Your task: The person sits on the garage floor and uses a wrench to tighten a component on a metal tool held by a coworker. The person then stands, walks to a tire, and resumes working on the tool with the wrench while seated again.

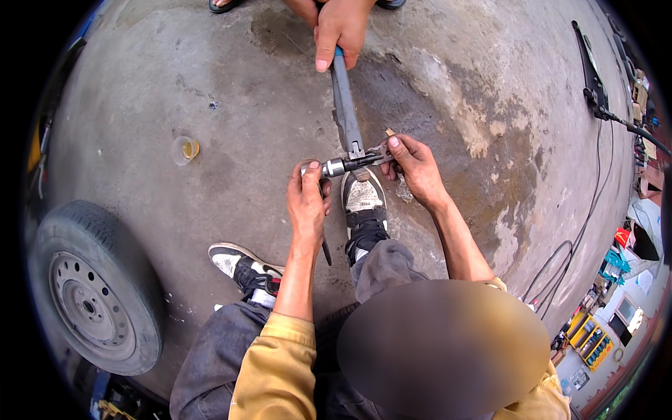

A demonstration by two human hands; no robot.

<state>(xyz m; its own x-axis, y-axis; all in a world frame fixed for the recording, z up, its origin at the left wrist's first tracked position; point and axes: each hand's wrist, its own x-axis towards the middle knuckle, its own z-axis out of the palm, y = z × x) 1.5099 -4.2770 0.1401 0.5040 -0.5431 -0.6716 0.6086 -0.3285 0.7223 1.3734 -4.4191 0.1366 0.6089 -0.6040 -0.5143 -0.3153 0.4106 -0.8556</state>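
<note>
My left hand (306,199) is closed round the end of a silver-and-black cylindrical metal part (336,167), which lies sideways. A thin dark rod (326,252) points down beside this hand. My right hand (416,168) pinches a small flat metal piece (381,155) at the other end of the part; its exact kind is unclear. Another person's hand (341,31) grips a long grey tool with a blue end (344,98). The tool's jaws meet the part between my hands, just above the toe of my shoe (364,194).
A wheel with a tyre (91,304) stands at the left. A plastic cup with yellowish liquid (185,150) sits on the concrete floor (245,105). Dark cables (577,231) run along the right, below a black metal stand (591,77). Yellow racks (590,339) and clutter line the far right.
</note>
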